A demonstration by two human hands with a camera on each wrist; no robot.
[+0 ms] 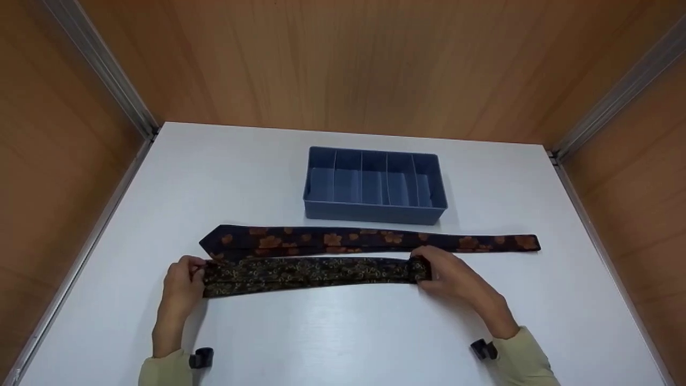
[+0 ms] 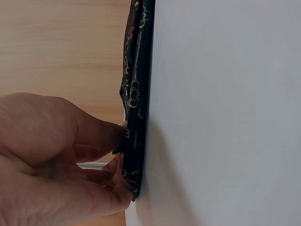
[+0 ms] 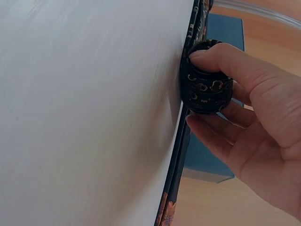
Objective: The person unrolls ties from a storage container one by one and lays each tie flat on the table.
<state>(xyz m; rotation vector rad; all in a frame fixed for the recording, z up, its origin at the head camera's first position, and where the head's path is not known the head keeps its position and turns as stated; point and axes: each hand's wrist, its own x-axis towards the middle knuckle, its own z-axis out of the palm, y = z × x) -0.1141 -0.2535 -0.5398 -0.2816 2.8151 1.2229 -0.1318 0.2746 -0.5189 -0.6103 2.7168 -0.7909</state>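
Observation:
A dark necktie with a gold pattern [image 1: 311,272] lies across the white table, its right end wound into a roll [image 3: 207,89]. My right hand [image 1: 453,276] grips this roll, thumb on one side and fingers around the other in the right wrist view. At the tie's flat left end, my left hand [image 1: 182,284] pinches the edge between thumb and fingers. Just behind lies a second necktie, navy with orange flowers [image 1: 332,239], stretched out flat with its pointed wide end to the left. The patterned tie overlaps its lower left edge in the head view.
A blue-grey bin [image 1: 375,213] with several upright dividers stands behind the ties. Wooden panels [image 1: 353,64] enclose the white table [image 1: 321,338] at the back and both sides. Each wrist wears a small black camera, one at the left cuff [image 1: 201,358].

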